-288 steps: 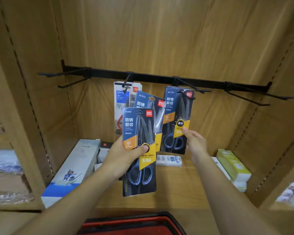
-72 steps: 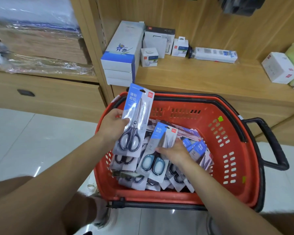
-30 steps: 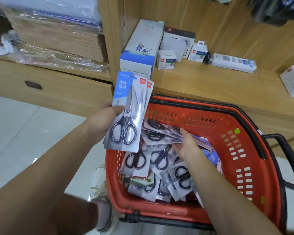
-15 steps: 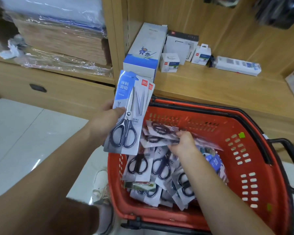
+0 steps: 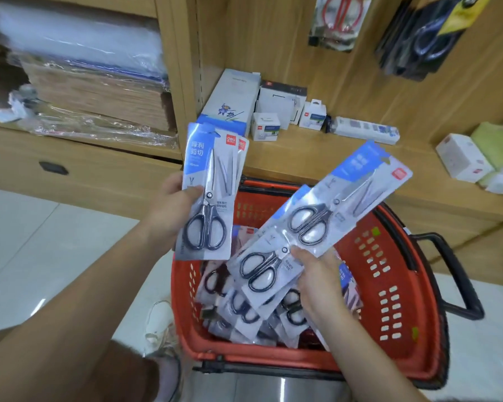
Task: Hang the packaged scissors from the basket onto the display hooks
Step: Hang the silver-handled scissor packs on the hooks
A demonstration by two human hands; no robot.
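My left hand [image 5: 173, 204] grips a small stack of packaged scissors [image 5: 209, 195] upright, blue header on top, above the left rim of the red basket [image 5: 389, 274]. My right hand [image 5: 320, 274] holds two more scissors packs [image 5: 325, 216] fanned out and tilted up to the right over the basket. Several further packs [image 5: 244, 309] lie jumbled inside the basket. At the top right, hanging scissors packs [image 5: 424, 36] show only their lower ends; the hooks are out of view.
A wooden shelf [image 5: 317, 161] behind the basket carries a long blue-white box [image 5: 230, 100], small white boxes [image 5: 282, 111] and, at right, white and green boxes [image 5: 476, 158]. Wrapped stock [image 5: 84, 76] fills the left bay. The basket's black handle [image 5: 453, 274] sticks out right. My shoe [image 5: 160, 326] stands on the tiled floor.
My right hand has lifted two packs out of the basket pile and raised them up to the right. The left hand's stack stays raised, and the view has tilted slightly upward.
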